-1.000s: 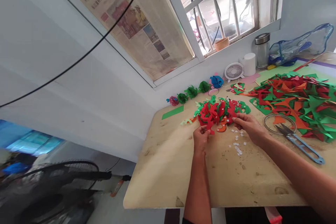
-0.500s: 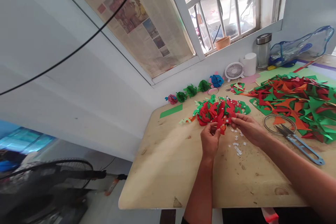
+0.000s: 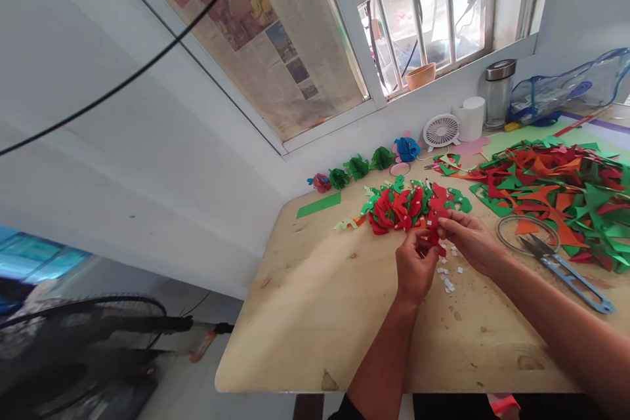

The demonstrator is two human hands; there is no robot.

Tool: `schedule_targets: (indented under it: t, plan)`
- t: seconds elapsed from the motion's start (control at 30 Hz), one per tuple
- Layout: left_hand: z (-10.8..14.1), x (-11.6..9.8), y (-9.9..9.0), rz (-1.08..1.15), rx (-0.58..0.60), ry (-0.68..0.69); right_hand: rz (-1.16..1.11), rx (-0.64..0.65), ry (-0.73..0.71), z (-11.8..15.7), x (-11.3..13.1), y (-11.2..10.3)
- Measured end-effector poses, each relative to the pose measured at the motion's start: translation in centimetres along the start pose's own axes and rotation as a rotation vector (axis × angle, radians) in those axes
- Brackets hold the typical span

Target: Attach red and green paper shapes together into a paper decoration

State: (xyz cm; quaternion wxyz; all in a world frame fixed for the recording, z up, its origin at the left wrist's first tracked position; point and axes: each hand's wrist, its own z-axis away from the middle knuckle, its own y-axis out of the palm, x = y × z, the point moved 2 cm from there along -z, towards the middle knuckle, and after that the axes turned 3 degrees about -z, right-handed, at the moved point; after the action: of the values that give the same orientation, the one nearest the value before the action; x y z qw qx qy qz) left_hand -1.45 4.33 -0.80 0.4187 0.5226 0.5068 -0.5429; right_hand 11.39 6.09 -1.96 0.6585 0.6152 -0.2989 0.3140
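Between my two hands is a red paper cutout (image 3: 436,218) with a small white square on it. My left hand (image 3: 416,264) pinches its lower end between thumb and fingers. On the other side, my right hand (image 3: 467,236) is closed on its right edge, fingertips near the white square. Just behind lies a heap of red and green paper cutouts (image 3: 394,209), several dotted with white squares. Small white paper squares (image 3: 447,281) are scattered on the wooden table (image 3: 315,302) under my hands.
Thread snips (image 3: 566,272) lie at the right beside a clear ring (image 3: 506,236). Behind them is a big pile of green, red and orange paper scraps (image 3: 556,177). Folded paper figures (image 3: 358,167), a small white fan (image 3: 441,131) and a glass jar (image 3: 498,95) stand along the wall.
My left hand has shifted right, closer to my right hand. The red paper cutout now stands more upright between them, and the view has shifted slightly.
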Motion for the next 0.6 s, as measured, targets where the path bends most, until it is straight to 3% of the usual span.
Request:
schedule_targets:
  t: [0.1,0.2,0.27,0.37,0.47,0.6]
  plan:
    - [-0.3,-0.2,-0.2,0.109,-0.118,-0.012,-0.075,-0.011,-0.016,0.0,0.4,0.1]
    - [-0.9,0.5,-0.3,0.342,-0.197,-0.166,-0.190,-0.032,0.001,0.3,0.9,0.4]
    - [-1.3,1.1,0.0,0.478,-0.111,-0.308,-0.234,-0.044,0.012,0.5,1.2,0.6]
    - [-1.3,1.5,0.8,0.588,0.137,-0.449,-0.235,-0.030,0.028,0.8,1.5,0.9]
    - [-0.9,1.4,1.5,0.677,0.323,-0.501,-0.206,0.013,0.081,1.0,1.6,0.9]
    - [-0.2,0.9,2.1,0.835,0.449,-0.530,-0.205,0.026,0.142,1.3,1.8,0.9]
